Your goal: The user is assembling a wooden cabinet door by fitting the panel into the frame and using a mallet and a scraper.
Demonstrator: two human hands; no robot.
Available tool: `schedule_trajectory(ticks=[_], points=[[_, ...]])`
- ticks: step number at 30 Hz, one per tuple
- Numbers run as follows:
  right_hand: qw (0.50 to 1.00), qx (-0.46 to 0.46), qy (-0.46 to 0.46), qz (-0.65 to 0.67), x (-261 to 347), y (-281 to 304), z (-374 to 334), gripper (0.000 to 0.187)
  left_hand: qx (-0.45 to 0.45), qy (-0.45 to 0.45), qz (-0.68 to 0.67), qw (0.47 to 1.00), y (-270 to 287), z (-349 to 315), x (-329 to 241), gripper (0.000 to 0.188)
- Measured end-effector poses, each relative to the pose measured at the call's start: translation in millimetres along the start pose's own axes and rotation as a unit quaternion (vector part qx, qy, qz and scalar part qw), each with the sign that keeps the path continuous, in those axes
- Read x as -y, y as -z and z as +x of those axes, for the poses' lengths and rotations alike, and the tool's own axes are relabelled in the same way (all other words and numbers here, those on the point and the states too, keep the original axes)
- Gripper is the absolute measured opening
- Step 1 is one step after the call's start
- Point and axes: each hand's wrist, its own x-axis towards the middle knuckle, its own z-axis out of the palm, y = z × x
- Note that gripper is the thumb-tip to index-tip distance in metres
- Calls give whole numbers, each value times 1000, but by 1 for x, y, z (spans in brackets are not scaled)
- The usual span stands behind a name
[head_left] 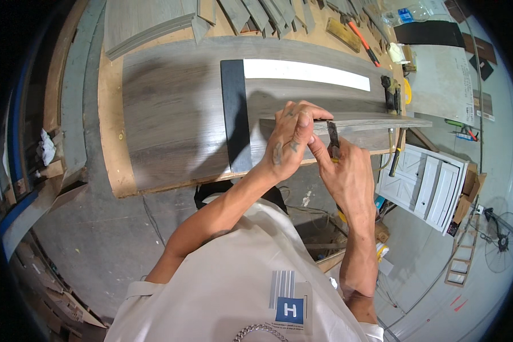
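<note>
Seemingly trimming the edge of a grey plank (382,123) at two o'clock over the desk (112,137), pinching it in the grip of the left hand (290,137) and a dark blade (333,134) in that of the right hand (347,171), probably calling next for light, even strokes.

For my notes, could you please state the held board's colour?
The board is greyish brown; head view.

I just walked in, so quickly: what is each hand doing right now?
Left hand: closed, holding the plank.
Right hand: closed, holding a dark-bladed tool.
</note>
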Motion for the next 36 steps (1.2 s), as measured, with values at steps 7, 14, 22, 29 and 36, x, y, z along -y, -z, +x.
schedule_trajectory(ticks=[7,14,22,29,36], points=[[996,-32,62,-58,-1,-7,-3,55,-11,0,-6,1000,-1,0,-2,70],[994,-52,90,-44,-8,-22,-13,39,-3,54,-36,998,2,-5,-4,61],[976,-143,1,166,-49,1,-22,27,-13,20,43,999,-2,-3,-10,37],[951,-187,-43,242,-75,20,-4,46,-21,61,2,998,-7,-4,-15,26],[953,-97,-78,278,-129,24,30,41,-15,163,2,986,-18,-9,-22,21]])
